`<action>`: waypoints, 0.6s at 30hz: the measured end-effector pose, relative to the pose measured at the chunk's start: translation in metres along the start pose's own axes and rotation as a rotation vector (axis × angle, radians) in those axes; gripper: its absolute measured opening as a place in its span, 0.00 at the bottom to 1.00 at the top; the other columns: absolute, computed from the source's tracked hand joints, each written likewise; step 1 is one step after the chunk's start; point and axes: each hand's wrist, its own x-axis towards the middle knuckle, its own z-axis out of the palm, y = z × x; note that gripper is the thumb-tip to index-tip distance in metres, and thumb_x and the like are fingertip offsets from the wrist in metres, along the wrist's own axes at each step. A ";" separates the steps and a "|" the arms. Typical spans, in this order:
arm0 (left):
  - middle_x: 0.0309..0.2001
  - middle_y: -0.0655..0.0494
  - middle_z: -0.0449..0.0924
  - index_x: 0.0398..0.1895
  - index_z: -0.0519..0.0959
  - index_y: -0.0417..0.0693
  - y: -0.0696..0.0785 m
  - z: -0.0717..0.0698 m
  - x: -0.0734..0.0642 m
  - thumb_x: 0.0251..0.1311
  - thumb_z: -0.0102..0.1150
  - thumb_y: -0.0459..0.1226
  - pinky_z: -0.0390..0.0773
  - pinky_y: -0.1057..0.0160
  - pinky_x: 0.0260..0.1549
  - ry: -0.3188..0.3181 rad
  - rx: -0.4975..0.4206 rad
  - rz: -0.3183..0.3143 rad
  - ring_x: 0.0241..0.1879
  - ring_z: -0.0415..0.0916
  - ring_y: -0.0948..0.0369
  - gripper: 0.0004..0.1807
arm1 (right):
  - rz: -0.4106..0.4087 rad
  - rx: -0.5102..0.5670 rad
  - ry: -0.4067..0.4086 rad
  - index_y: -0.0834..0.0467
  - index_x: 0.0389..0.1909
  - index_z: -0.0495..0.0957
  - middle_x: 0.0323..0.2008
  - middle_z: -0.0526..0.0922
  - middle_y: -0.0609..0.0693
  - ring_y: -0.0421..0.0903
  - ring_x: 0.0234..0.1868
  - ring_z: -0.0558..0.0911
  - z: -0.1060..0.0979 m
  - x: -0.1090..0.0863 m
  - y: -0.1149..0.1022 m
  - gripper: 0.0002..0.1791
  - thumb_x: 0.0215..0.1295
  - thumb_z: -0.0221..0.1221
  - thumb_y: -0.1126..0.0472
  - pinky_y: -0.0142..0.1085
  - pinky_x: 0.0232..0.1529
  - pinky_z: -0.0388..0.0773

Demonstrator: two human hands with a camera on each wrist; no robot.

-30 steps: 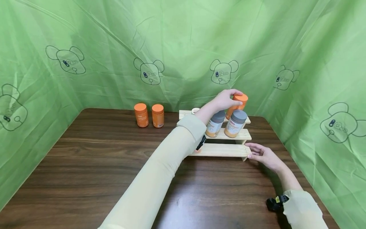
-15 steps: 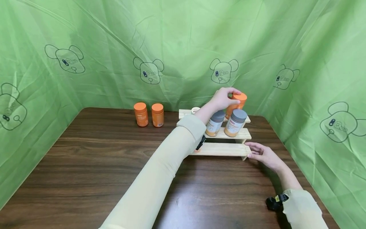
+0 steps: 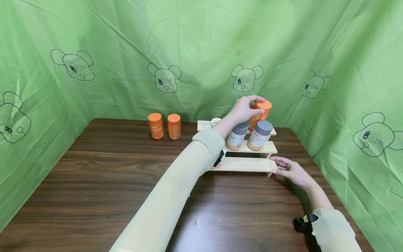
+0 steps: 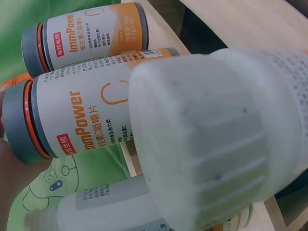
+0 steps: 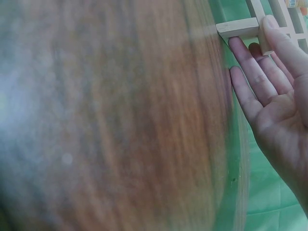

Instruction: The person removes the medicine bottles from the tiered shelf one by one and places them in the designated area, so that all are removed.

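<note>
My left hand (image 3: 245, 109) grips an orange bottle (image 3: 263, 105) by its lid, over the top step of a three-step wooden rack (image 3: 248, 164); the bottle's base is hidden. Two grey-lidded bottles, a left one (image 3: 235, 138) and a right one (image 3: 259, 136), stand on the middle step just in front. In the left wrist view, a white bottle with a ribbed cap (image 4: 207, 139) looms close to the camera, and grey-lidded "ImmPower" bottles (image 4: 79, 118) lie behind it. At the rack's lower right end, my right hand (image 3: 292, 172) holds the bottom step, thumb on one side and fingers on the other.
Two more orange bottles, one left (image 3: 156, 126) and one right (image 3: 174, 127), stand on the dark wooden table (image 3: 110, 182), left of the rack. A white-lidded bottle (image 3: 215, 121) shows partly behind my left forearm. Green cloth (image 3: 201, 52) hangs around the table.
My left hand and the orange bottle have shifted very slightly left. The right hand keeps its place on the rack.
</note>
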 end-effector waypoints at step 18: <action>0.53 0.62 0.77 0.51 0.80 0.56 0.010 -0.017 -0.002 0.54 0.68 0.42 0.77 0.74 0.35 0.135 -0.091 0.063 0.43 0.76 0.67 0.19 | -0.008 0.000 0.003 0.73 0.63 0.61 0.52 0.79 0.43 0.30 0.50 0.78 0.000 0.000 0.000 0.29 0.63 0.58 0.69 0.25 0.48 0.76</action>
